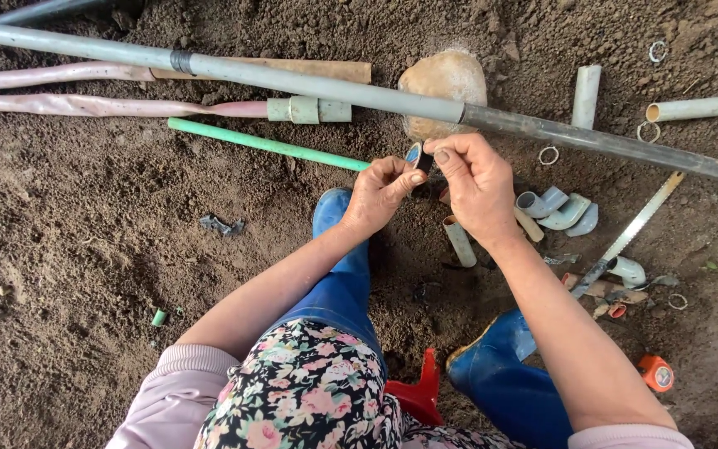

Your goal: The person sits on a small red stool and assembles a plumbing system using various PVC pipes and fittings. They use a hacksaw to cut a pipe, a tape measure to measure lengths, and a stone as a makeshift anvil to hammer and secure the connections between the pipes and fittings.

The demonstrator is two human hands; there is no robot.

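Loose brown soil covered the whole ground, lumpy and dry, with small clods and scraps scattered over it. Across the top ran a long grey pipe, slanting from upper left down to the right edge, where it darkened. Behind it lay two flattened pinkish hoses, one ending in a pale coupling, and a thin green pipe pointed toward the hands. A rounded tan stone sat under the grey pipe, half hidden by it.

To the right, short white pipe offcuts lay well apart from a cluster of grey elbow fittings, with a few small rings near them. A hacksaw blade lay slanted beside the fittings, and a small orange tape measure rested near the lower right.

The person squatted in blue rubber boots, wearing a floral garment, with a red stool showing between the legs. Both hands met just above the left boot. The left hand pinched a small round roll of tape between thumb and fingers, closed on it. The right hand was bent over, its fingertips pressed together at the roll's edge, touching it. A short pipe piece lay on the soil below the hands.
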